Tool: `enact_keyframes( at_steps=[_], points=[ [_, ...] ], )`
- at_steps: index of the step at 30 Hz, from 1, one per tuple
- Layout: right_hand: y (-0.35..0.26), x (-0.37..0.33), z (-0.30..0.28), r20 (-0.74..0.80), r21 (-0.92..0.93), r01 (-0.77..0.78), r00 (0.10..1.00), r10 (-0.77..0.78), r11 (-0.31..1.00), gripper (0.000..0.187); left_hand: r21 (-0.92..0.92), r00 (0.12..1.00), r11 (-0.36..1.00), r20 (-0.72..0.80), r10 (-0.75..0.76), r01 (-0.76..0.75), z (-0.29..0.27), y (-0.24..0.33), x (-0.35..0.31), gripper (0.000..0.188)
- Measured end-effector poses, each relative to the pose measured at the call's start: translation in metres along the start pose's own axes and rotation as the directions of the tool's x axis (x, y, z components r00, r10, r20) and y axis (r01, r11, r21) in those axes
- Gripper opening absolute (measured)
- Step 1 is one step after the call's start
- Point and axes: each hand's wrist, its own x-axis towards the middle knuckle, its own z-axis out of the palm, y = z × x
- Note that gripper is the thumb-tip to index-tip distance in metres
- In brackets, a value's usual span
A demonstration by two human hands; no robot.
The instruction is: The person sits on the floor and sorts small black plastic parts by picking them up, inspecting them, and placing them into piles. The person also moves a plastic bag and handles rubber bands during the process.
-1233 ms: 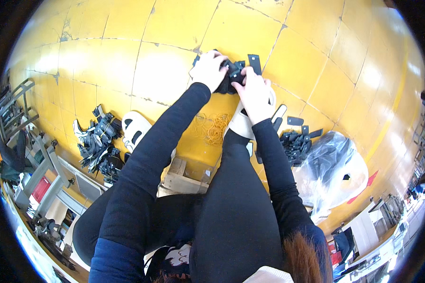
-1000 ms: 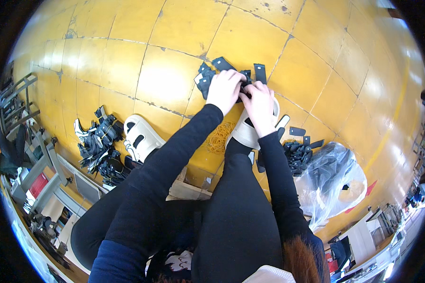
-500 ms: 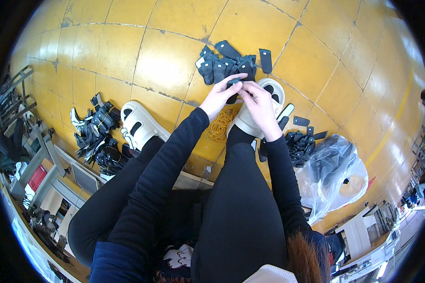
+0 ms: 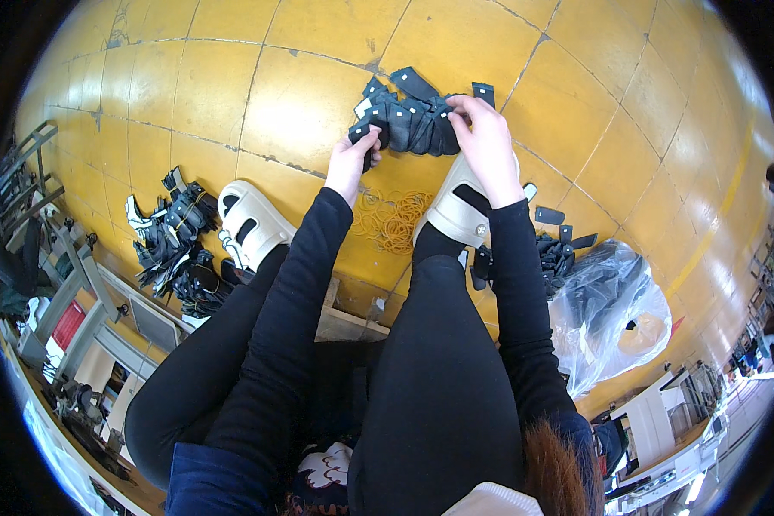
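Observation:
My left hand (image 4: 350,166) is closed around a dark fabric piece (image 4: 358,135) with a small white tag, held at the left side of a pile. That pile of similar flat dark pieces (image 4: 400,125) lies on the floor in front of my feet, many with small pale tags. At its right end, my right hand (image 4: 488,142) has its thumb and fingertips closed on the upper edge of another dark fabric piece (image 4: 443,133). Whether the left hand holds one piece or a stack cannot be made out.
Yellow rubber bands (image 4: 393,219) lie between my beige clogs (image 4: 254,228). Bundled dark items, possibly gloves (image 4: 189,228), are heaped at left. At right sit small dark pieces (image 4: 555,258) and a clear plastic bag (image 4: 615,314). A metal frame (image 4: 86,275) stands far left.
My hands were together over the right clog and have moved apart. The left went left with a dark piece; the right reached forward to the pile's right end.

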Motion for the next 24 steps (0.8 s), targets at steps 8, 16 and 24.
enact_keyframes(
  at_steps=[8, 16, 24],
  points=[
    [-0.004, -0.009, 0.017, 0.141, -0.011, 0.047, 0.989, -0.045, 0.999, 0.013, 0.045, 0.999, 0.998, 0.021, -0.044, 0.043, 0.001, 0.005, 0.009, 0.018],
    [0.025, -0.012, -0.007, -0.074, -0.105, -0.044, 0.997, 0.037, 0.993, 0.018, 0.039, 0.997, 0.999, -0.075, -0.003, 0.006, -0.001, 0.002, 0.005, 0.017],
    [0.056, -0.035, -0.045, -0.249, -0.028, -0.181, 0.954, 0.168, 0.983, 0.017, 0.107, 0.989, 0.988, -0.089, 0.117, -0.107, -0.009, 0.016, 0.01, 0.017]
  ],
)
